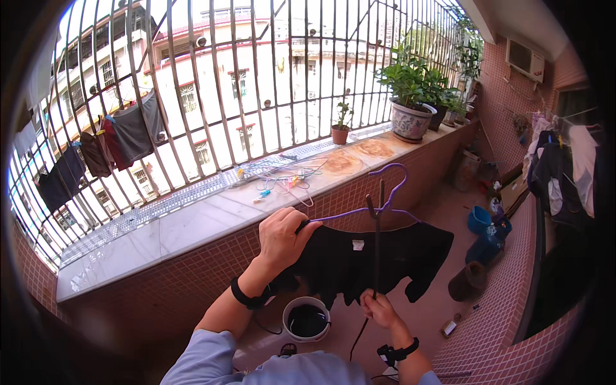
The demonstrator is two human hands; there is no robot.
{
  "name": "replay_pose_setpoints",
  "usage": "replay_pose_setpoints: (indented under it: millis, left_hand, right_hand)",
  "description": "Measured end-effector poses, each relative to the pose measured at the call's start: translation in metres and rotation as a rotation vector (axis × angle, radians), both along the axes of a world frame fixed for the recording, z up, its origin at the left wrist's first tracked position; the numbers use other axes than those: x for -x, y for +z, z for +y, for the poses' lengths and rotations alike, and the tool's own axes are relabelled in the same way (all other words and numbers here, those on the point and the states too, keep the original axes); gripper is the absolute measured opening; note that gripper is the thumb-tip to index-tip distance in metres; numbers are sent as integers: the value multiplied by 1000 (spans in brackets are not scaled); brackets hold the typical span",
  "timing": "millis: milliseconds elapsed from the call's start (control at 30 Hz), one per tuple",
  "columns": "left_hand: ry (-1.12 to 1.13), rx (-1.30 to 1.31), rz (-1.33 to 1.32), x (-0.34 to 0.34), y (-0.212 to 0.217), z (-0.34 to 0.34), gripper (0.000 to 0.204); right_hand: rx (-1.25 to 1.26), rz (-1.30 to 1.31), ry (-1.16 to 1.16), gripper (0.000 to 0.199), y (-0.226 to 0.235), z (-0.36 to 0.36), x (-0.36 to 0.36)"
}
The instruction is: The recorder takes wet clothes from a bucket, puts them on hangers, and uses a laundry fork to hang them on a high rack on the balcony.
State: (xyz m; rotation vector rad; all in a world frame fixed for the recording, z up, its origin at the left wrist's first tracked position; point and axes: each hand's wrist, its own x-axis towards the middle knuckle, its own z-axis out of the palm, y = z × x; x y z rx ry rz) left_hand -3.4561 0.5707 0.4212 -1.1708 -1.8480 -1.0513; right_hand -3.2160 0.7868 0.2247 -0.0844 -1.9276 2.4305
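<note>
A black garment hangs on a purple wire hanger in front of me, a small white label at its neckline. My left hand is closed on the garment's left shoulder, where the hanger's arm runs into the cloth. Lower down, my right hand wraps round a thin dark pole. The pole stands nearly upright in front of the garment. Its forked top sits at the hanger's neck, just below the hook; whether it bears the hanger's weight I cannot tell.
Loose wire hangers and clips lie on the pale ledge below the window bars. Potted plants line its far end. A white bucket of dark contents stands on the floor near me. Blue tubs and hanging laundry are at right.
</note>
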Motion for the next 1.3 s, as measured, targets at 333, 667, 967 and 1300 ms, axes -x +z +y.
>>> replay_pose_setpoints:
  millis: [333, 667, 967, 1300]
  left_hand:
    - [517, -81, 111, -17, 3, -122, 36]
    - [-256, 63, -601, -80, -137, -179, 33]
    - [-229, -430, -1045, 29, -75, -264, 27]
    - [-440, -616, -837, 103, 169, -381, 40]
  right_hand:
    - [22, -10, 58, 32, 32, -74, 97]
    - [125, 186, 80, 28, 209, -227, 196]
    - [18, 658, 224, 39, 322, -388, 286]
    - [-545, 1136, 19, 55, 129, -491, 270]
